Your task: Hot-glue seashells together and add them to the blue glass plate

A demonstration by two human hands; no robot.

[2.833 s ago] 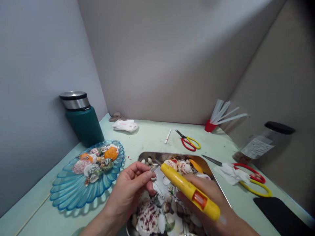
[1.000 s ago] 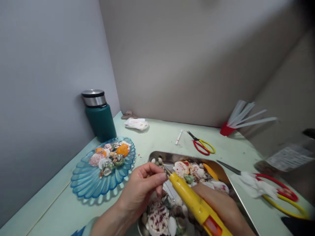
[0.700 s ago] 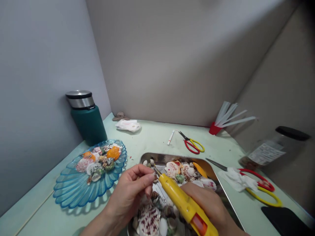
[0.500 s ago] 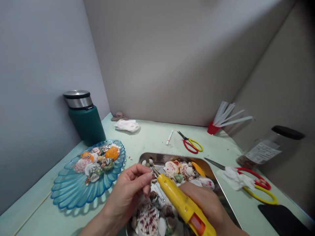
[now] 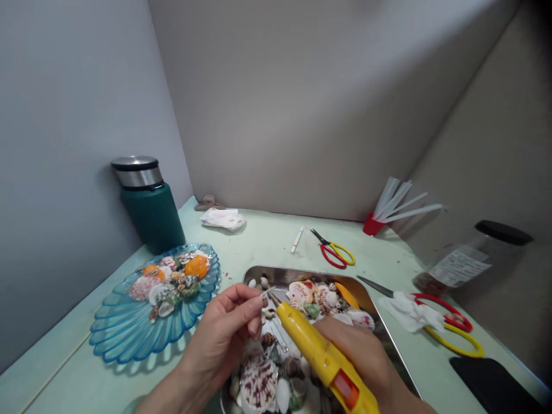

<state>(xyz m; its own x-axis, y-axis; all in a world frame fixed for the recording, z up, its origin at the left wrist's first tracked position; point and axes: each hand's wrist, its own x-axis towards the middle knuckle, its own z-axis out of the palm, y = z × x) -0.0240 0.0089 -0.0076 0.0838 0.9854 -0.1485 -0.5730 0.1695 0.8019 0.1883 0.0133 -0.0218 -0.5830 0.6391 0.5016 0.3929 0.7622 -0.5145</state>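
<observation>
Closed around a yellow glue gun (image 5: 313, 345), my right hand (image 5: 357, 351) holds it with the metal nozzle pointing up and to the left. My left hand (image 5: 233, 319) is pinched shut at the nozzle's tip. A thin whitish strand shows between its fingertips and the nozzle; whatever else is in the pinch is too small to make out. Both hands are over a metal tray (image 5: 276, 272) full of seashells. Among these are a purple-and-white scallop shell (image 5: 259, 382), an orange shell (image 5: 347, 296) and a green one (image 5: 313, 311).
A blue shell-shaped plate (image 5: 129, 339) with shells stands left, before a green bottle (image 5: 153, 218). Behind the tray lie small scissors (image 5: 332, 250), a white stick (image 5: 296, 240) and tissue (image 5: 222, 218). Rightward are glue sticks (image 5: 394, 198) in a red cup, a jar (image 5: 466, 264) and larger scissors (image 5: 457, 342).
My left fingertips have drawn slightly left, away from the nozzle, and the thin strand now shows between them. The glue gun has barely moved in my right hand.
</observation>
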